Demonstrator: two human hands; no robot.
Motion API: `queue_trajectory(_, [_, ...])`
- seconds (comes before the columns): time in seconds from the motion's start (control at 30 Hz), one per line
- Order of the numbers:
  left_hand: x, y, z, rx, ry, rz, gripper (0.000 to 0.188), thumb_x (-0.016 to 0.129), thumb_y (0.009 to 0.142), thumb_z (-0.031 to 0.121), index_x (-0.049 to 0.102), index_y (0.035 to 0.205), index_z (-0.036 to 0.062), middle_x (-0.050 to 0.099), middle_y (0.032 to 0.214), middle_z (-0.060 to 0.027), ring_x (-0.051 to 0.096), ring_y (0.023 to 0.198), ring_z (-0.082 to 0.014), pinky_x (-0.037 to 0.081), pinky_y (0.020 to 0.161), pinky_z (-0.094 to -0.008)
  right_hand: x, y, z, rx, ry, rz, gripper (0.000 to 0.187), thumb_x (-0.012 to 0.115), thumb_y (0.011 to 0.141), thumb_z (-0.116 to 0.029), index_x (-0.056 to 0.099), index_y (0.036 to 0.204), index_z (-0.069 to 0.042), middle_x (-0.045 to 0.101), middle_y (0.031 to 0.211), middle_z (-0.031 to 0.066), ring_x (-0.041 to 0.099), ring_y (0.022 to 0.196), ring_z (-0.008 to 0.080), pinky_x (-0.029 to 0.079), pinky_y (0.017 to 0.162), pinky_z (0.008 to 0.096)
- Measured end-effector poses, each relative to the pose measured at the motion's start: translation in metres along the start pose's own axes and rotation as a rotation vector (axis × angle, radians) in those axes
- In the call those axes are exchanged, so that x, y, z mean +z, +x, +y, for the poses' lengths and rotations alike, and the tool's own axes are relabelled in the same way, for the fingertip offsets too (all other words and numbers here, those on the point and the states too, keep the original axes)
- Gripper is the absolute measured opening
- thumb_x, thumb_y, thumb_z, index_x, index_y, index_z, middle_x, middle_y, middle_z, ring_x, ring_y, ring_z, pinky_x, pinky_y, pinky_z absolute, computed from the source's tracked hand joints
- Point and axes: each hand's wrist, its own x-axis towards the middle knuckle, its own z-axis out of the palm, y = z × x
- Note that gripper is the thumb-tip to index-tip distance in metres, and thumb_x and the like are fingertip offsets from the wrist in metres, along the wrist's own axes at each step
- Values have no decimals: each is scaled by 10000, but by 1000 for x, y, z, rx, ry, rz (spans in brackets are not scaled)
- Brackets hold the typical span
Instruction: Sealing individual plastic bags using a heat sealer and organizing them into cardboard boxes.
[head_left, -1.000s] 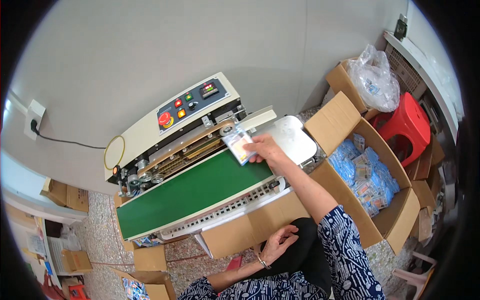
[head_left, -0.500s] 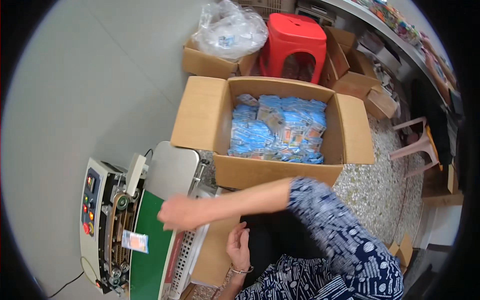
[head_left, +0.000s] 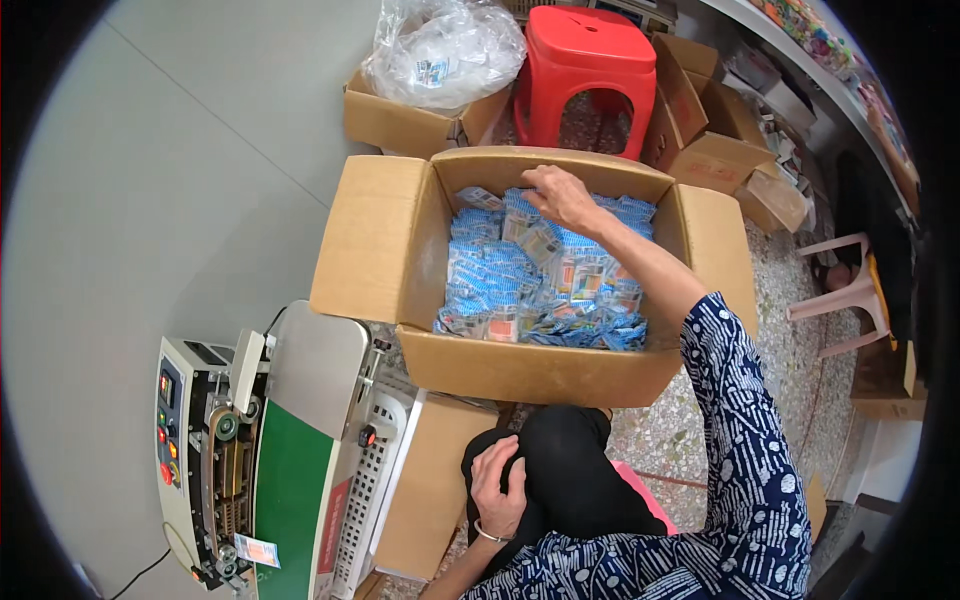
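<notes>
My right hand (head_left: 562, 197) hovers over the far side of an open cardboard box (head_left: 540, 375), its fingers bent and slightly apart, with nothing visible in them. Inside the box lie many small blue and clear plastic packets (head_left: 495, 265), heaped across its width. My left hand (head_left: 497, 490) rests on my knee with its fingers loosely bent, holding nothing. At the left stands a band sealing machine (head_left: 195, 440) with a green conveyor belt (head_left: 290, 470). One small packet (head_left: 257, 550) sits at the near end of its sealing track, partly over the belt.
A red stool (head_left: 590, 60) and a carton with a clear plastic bag (head_left: 440, 60) stand behind the box. Another open carton (head_left: 710, 140) is beside the stool. A pale plastic stool (head_left: 845, 295) stands at the right. A white perforated basket (head_left: 365, 490) is beside the machine.
My right hand has swung from above the green belt to over the box. The packet on the sealer has travelled toward me. My left hand has settled on my knee.
</notes>
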Motion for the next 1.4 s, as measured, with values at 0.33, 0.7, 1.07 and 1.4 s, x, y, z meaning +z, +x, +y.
queue_trajectory(0.33, [5, 7, 0, -21, 59, -30, 207, 580, 768, -27, 599, 973, -1, 624, 1043, -116, 548, 997, -260, 401, 900, -351, 95, 34, -37, 90, -235, 27, 117, 546, 740, -80, 525, 841, -25, 589, 809, 164, 593, 794, 313, 493, 674, 408])
queue_trajectory(0.7, [-26, 51, -16, -222, -298, 144, 229, 565, 835, -2, 564, 1063, -24, 591, 1085, -119, 555, 1013, -202, 435, 880, -305, -19, 61, -70, 27, 730, -393, 132, 607, 793, -123, 641, 864, -17, 619, 718, 43, 568, 684, 114, 449, 638, 270])
queue_trajectory(1.07, [-93, 143, 28, -199, -774, 124, 215, 593, 854, 40, 553, 1051, -38, 634, 933, -65, 582, 836, -86, 468, 748, -219, -63, 29, -200, 60, 1278, -859, 305, 666, 808, -168, 587, 1053, -5, 625, 907, -4, 550, 823, 54, 447, 746, 230])
queue_trajectory(1.4, [-120, 107, 21, -273, -860, 302, 200, 572, 884, 122, 556, 1047, 6, 617, 985, -60, 592, 824, -92, 502, 650, -214, -22, -23, -260, 129, 1284, -857, 249, 663, 814, -209, 650, 988, -31, 641, 845, 5, 554, 739, 58, 442, 676, 220])
